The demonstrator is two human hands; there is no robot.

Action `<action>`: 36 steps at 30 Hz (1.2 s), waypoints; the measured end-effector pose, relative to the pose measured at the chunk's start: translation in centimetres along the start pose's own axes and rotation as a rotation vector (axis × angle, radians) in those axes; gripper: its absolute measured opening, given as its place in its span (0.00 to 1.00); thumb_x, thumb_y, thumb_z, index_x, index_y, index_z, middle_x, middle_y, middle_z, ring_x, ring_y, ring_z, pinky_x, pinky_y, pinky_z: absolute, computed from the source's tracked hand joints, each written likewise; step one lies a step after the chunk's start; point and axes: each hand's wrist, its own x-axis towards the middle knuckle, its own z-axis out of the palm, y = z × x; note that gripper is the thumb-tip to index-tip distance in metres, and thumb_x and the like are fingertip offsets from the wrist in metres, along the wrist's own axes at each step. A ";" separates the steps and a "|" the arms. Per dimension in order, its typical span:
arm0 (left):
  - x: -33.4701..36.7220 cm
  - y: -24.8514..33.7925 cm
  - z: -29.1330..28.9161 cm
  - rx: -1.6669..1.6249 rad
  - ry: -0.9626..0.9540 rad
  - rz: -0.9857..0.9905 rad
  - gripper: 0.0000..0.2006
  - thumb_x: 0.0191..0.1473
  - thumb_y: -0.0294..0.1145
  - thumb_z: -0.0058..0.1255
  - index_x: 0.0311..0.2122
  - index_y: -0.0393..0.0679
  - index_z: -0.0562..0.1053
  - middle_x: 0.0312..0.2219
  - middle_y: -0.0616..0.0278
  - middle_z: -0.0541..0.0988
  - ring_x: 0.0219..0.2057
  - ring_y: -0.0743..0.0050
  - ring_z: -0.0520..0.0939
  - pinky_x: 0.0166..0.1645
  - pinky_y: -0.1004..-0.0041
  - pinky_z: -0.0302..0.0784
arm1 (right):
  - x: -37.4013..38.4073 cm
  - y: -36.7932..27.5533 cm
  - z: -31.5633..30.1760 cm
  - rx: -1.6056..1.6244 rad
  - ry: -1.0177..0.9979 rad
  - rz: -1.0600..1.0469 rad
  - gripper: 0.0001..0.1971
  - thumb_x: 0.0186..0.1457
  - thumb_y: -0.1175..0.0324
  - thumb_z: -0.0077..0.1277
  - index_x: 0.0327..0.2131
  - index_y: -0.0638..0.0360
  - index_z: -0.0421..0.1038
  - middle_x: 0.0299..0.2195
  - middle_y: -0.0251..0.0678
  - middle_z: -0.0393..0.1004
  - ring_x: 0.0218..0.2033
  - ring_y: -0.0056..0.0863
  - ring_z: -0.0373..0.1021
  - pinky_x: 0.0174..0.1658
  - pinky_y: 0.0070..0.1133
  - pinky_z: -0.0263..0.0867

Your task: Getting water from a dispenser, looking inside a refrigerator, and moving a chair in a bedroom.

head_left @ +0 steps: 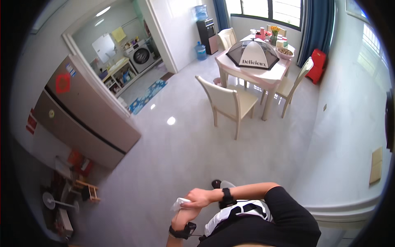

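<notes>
Hands [199, 198], possible wrapper [179, 203], lettered cover [252, 53] beyond

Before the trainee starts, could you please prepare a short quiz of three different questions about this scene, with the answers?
1. Where does the umbrella-shaped food cover stand?
A) on a chair
B) on the table
C) on the floor

2. True or false: the left hand and the right hand are close together.

3. Fill in the colour: the wrist band on the right arm is ____.

Key:
1. B.
2. True; they meet by a white item, which the right hand holds.
3. Black.
</notes>
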 end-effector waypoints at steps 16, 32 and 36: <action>28.3 -16.9 -23.4 0.010 0.398 0.379 0.11 0.47 0.27 0.57 0.36 0.34 0.73 0.32 0.45 0.77 0.35 0.48 0.79 0.36 0.60 0.74 | 28.3 17.7 -23.9 0.247 0.206 0.300 0.28 0.60 0.50 0.34 0.27 0.72 0.67 0.19 0.55 0.68 0.22 0.47 0.66 0.30 0.36 0.63; 54.5 -26.8 -49.7 0.388 0.843 0.122 0.38 0.55 0.63 0.35 0.61 0.42 0.58 0.59 0.48 0.59 0.63 0.43 0.54 0.61 0.37 0.28 | 52.8 31.6 -48.1 1.583 0.337 0.336 0.30 0.61 0.40 0.34 0.55 0.51 0.63 0.50 0.33 0.70 0.48 0.28 0.68 0.53 0.26 0.63; 62.4 -31.2 -55.6 0.380 0.889 0.117 0.31 0.57 0.53 0.40 0.57 0.38 0.64 0.50 0.52 0.69 0.60 0.45 0.59 0.62 0.38 0.33 | 61.0 38.3 -53.1 2.024 0.062 0.114 0.30 0.60 0.37 0.32 0.51 0.50 0.67 0.48 0.33 0.71 0.47 0.27 0.69 0.50 0.27 0.66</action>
